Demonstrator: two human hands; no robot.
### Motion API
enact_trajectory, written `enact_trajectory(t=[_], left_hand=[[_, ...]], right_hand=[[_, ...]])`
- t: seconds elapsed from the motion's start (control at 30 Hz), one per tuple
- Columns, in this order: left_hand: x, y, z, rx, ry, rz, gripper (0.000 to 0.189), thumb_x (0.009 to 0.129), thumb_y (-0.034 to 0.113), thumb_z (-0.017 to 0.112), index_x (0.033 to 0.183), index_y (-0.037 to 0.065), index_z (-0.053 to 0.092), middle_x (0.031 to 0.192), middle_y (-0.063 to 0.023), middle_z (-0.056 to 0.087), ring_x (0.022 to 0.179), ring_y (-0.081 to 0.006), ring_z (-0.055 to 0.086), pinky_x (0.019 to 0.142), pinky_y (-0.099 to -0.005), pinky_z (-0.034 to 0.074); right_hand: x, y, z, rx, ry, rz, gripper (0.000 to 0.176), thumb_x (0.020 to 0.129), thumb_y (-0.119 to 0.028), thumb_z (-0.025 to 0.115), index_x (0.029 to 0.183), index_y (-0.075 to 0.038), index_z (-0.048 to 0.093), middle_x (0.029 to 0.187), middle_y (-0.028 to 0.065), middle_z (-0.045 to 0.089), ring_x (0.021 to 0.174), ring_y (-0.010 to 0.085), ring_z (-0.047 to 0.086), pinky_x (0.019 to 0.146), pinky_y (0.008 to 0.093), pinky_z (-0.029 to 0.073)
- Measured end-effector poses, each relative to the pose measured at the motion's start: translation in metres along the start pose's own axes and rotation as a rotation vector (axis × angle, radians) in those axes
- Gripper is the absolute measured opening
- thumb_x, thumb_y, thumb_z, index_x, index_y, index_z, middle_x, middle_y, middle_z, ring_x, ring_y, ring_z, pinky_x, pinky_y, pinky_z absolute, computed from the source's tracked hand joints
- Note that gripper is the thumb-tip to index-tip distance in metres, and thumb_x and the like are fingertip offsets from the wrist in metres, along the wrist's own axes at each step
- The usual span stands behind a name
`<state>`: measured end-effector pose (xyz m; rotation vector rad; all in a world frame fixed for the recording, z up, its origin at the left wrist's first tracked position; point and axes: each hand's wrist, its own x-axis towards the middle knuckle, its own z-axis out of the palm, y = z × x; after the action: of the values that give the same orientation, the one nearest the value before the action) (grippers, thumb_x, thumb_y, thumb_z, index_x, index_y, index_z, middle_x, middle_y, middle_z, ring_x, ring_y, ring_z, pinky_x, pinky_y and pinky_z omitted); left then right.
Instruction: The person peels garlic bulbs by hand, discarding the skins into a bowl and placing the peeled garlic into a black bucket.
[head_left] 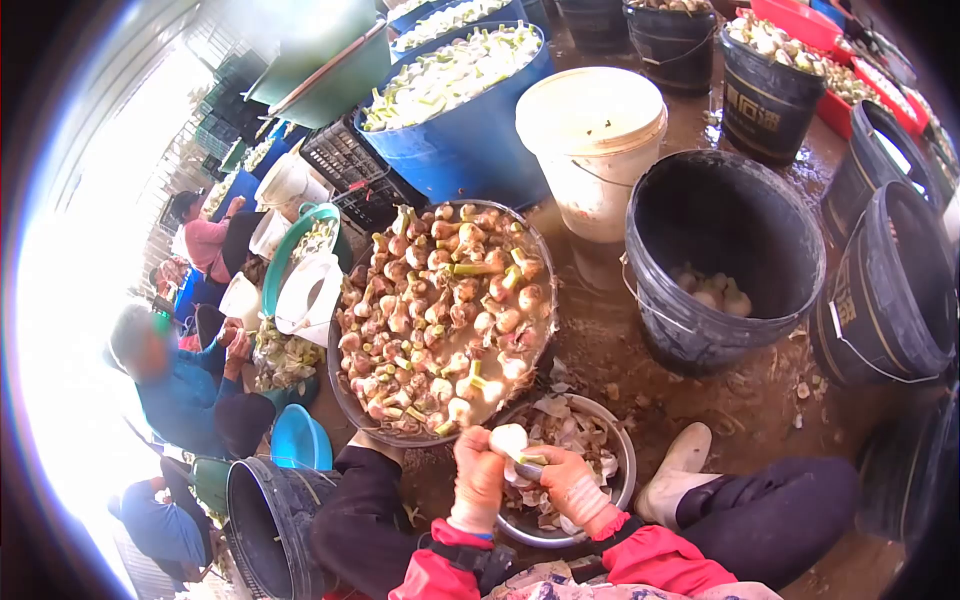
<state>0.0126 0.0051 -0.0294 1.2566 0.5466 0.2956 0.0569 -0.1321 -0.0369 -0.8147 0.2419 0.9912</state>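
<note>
My left hand [478,480] is closed around a white, peeled garlic bulb [508,440]. Close beside it, my right hand [572,485] grips what looks like a small knife [528,470], of which only a short grey piece shows. The bulb's green stem [535,458] lies at my right thumb. Below both hands stands a metal basin [626,462] holding papery garlic skins [570,430]. Just beyond them, a wide dark tub [345,400] is heaped with unpeeled garlic bulbs [430,310], wet and brownish.
A black bucket [690,335] at right has several pale bulbs at its bottom. Behind it stands a white bucket [590,150]. A blue tub [450,160] is full of cut stems. A co-worker [175,390] sits at left, near a blue basin [300,440]. The floor [600,340] is wet.
</note>
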Motion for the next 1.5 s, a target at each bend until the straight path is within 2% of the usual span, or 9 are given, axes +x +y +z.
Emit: enact_trajectory(t=[0.17,0.2,0.37,0.5,0.67,0.83,1.13,1.3,1.5], left_hand=[[-0.013,0.002,0.001,0.526,0.121,0.148,0.046,0.078,0.031,0.073,0.110,0.006,0.051,0.093,-0.0057,0.056,0.081,-0.0142,0.056,0.071,-0.0293,0.048],[-0.007,0.023,0.004,0.032,0.162,-0.214,0.033,0.082,0.035,0.066,0.099,0.008,0.057,0.082,-0.0043,0.057,0.068,-0.0162,0.056,0.058,-0.0267,0.046],[-0.027,0.038,-0.017,-0.350,-0.003,-0.420,0.061,0.077,0.067,0.058,0.101,0.011,0.057,0.084,-0.0136,0.063,0.064,-0.0262,0.059,0.052,-0.0328,0.048],[-0.036,0.033,-0.016,-0.434,0.067,-0.354,0.050,0.081,0.055,0.062,0.104,0.012,0.055,0.091,-0.0130,0.061,0.083,-0.0320,0.059,0.067,-0.0411,0.052],[-0.041,0.012,-0.011,-0.481,0.112,-0.332,0.032,0.090,0.027,0.060,0.111,0.006,0.049,0.102,-0.0102,0.054,0.095,-0.0246,0.055,0.087,-0.0421,0.047],[-0.053,0.010,0.014,-0.059,0.088,-0.237,0.059,0.085,0.014,0.063,0.134,0.002,0.031,0.110,-0.0100,0.051,0.097,-0.0209,0.054,0.083,-0.0366,0.048],[-0.056,0.028,-0.018,-0.361,-0.122,-0.444,0.046,0.083,0.036,0.065,0.110,-0.001,0.059,0.108,-0.0143,0.061,0.096,-0.0301,0.061,0.077,-0.0421,0.054],[-0.055,0.030,-0.026,-0.269,-0.074,-0.373,0.045,0.086,0.038,0.063,0.112,0.002,0.059,0.103,-0.0105,0.063,0.093,-0.0250,0.062,0.075,-0.0394,0.055],[-0.046,0.020,-0.025,0.149,-0.131,-0.218,0.045,0.087,0.039,0.064,0.116,0.005,0.056,0.101,-0.0074,0.062,0.086,-0.0181,0.062,0.067,-0.0351,0.055]], right_hand=[[-0.009,0.001,0.010,-0.749,-0.047,-0.188,0.016,0.083,-0.006,0.062,0.096,0.001,0.067,0.090,0.0058,0.067,0.078,0.0109,0.061,0.072,0.0244,0.050],[-0.003,0.006,0.007,-0.343,-0.093,-0.074,0.015,0.083,-0.002,0.059,0.096,0.000,0.067,0.089,0.0065,0.067,0.076,0.0117,0.062,0.072,0.0253,0.050],[0.049,0.024,-0.075,-0.236,0.378,-0.253,0.019,0.076,-0.003,0.063,0.093,-0.009,0.069,0.080,0.0064,0.068,0.071,0.0176,0.063,0.068,0.0266,0.049],[0.020,0.018,-0.055,-1.341,0.257,-0.551,0.039,0.079,-0.012,0.063,0.117,-0.006,0.057,0.106,0.0148,0.064,0.098,0.0286,0.062,0.087,0.0338,0.047],[-0.013,0.010,0.010,-0.912,0.130,-0.548,0.047,0.078,-0.015,0.063,0.124,-0.009,0.052,0.102,0.0166,0.061,0.098,0.0346,0.058,0.086,0.0381,0.046],[-0.023,-0.006,0.027,-1.367,0.199,-0.366,0.053,0.079,-0.006,0.056,0.130,-0.010,0.044,0.105,0.0186,0.060,0.094,0.0347,0.059,0.082,0.0420,0.048],[0.014,0.013,-0.024,-1.179,0.151,-0.322,0.045,0.078,0.003,0.051,0.123,-0.002,0.052,0.110,0.0210,0.061,0.103,0.0308,0.060,0.088,0.0343,0.047],[-0.005,-0.001,-0.013,-0.075,-0.026,-0.016,0.041,0.081,-0.001,0.055,0.123,-0.004,0.054,0.104,0.0134,0.064,0.093,0.0139,0.060,0.078,0.0274,0.049],[-0.018,-0.006,0.013,-0.582,0.096,-0.213,0.029,0.086,-0.005,0.058,0.115,-0.003,0.061,0.099,0.0054,0.065,0.093,0.0147,0.060,0.077,0.0252,0.050]])
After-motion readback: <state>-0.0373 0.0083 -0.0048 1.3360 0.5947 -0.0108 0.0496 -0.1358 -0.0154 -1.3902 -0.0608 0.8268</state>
